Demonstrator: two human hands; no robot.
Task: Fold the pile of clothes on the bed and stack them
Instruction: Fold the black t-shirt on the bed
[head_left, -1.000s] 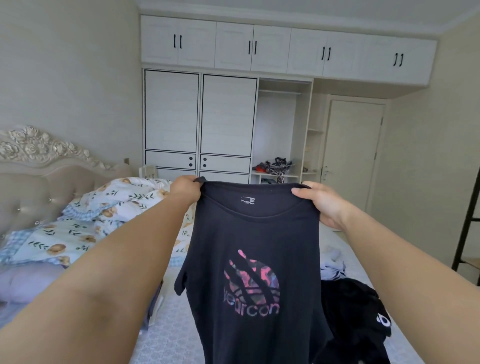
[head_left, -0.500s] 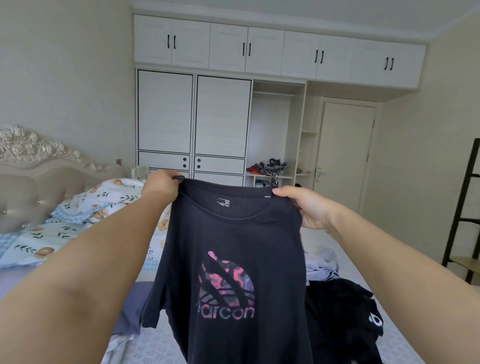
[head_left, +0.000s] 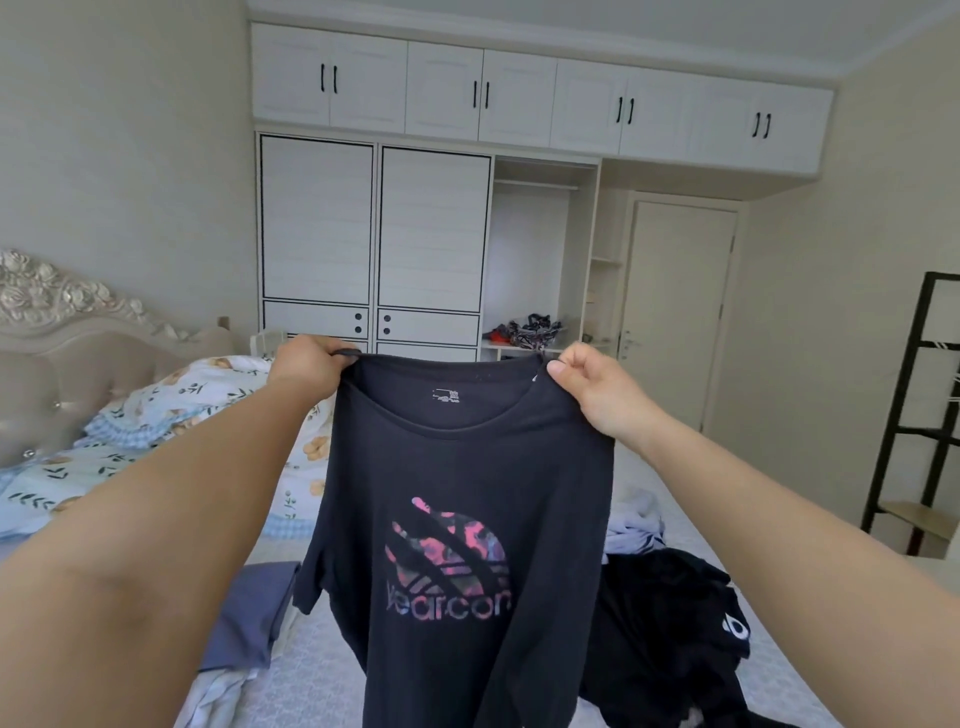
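Observation:
A dark navy T-shirt (head_left: 457, 467) with a pink and purple logo hangs in the air in front of me, its front facing me. My left hand (head_left: 306, 364) grips its left shoulder and my right hand (head_left: 597, 389) pinches its right shoulder. Below it on the bed (head_left: 322, 670) lies a pile of clothes: a black garment (head_left: 670, 623) with a white mark at the right, a pale lilac piece (head_left: 634, 525) behind it, and a folded blue-grey garment (head_left: 249, 613) at the left.
A flowered duvet (head_left: 171, 410) is bunched at the bed's head by the padded headboard (head_left: 62, 364). White wardrobes (head_left: 374, 234) and a door (head_left: 675, 312) fill the far wall. A black ladder shelf (head_left: 914, 405) stands at the right.
Both hands have kept hold of the T-shirt's shoulders and spread it a little wider. My view has drifted, and the folded blue-grey garment has come into sight at the left.

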